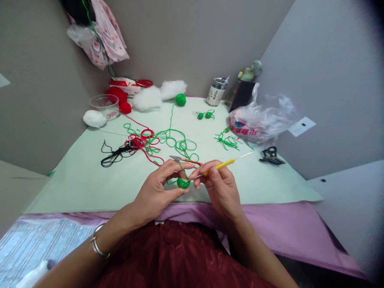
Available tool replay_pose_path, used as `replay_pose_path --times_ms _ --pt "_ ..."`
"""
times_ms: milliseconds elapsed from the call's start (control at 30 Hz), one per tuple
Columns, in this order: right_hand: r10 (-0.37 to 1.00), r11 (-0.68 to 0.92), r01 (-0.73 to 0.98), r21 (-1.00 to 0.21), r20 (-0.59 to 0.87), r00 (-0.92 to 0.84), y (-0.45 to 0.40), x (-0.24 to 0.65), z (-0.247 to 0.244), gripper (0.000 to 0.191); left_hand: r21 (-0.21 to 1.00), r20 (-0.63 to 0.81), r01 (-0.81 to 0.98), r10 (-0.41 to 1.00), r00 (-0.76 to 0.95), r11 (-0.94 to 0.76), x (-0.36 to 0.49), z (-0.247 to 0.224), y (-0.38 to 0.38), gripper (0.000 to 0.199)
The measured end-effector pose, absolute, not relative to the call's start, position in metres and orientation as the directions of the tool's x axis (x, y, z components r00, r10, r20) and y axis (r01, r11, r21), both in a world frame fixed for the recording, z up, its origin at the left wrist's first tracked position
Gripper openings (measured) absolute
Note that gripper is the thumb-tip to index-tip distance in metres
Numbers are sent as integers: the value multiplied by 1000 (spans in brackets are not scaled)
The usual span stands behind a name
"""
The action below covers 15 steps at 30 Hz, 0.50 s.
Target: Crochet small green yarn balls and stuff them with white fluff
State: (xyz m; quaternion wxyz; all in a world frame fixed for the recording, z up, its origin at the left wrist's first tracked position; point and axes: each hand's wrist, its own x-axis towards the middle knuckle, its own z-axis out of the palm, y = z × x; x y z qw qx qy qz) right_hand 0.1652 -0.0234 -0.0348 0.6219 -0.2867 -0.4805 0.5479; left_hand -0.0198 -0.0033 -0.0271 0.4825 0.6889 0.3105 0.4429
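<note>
My left hand is closed on a small round green crochet piece, held between thumb and fingers near the table's front edge. A strand of green yarn runs up from the piece by my left fingers. My right hand grips a crochet hook by its yellow handle. One thin metal end of the hook meets the green piece; the other points to the upper right. Just beyond my hands lie small scissors with orange handles, partly hidden by my fingers.
Loose green yarn, red yarn and black yarn tangle across the table's middle and left. White stuffing, a clear tub and a pen holder stand behind. At right are a plastic bag and a black hair clip.
</note>
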Motion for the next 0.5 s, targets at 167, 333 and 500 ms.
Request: replay_pose_path --times_ms 167,333,500 --pt "947 262 -320 -911 306 -97 -26 171 -37 21 872 407 75 801 440 -484 -20 -27 -1 49" --pt "938 308 -197 -931 332 -101 -28 173 -34 21 806 479 121 759 442 -579 -20 -29 0 50" --pt "945 308 -119 -944 318 -76 -30 171 -29 21 764 513 156 736 442 -627 -21 -34 1 45"
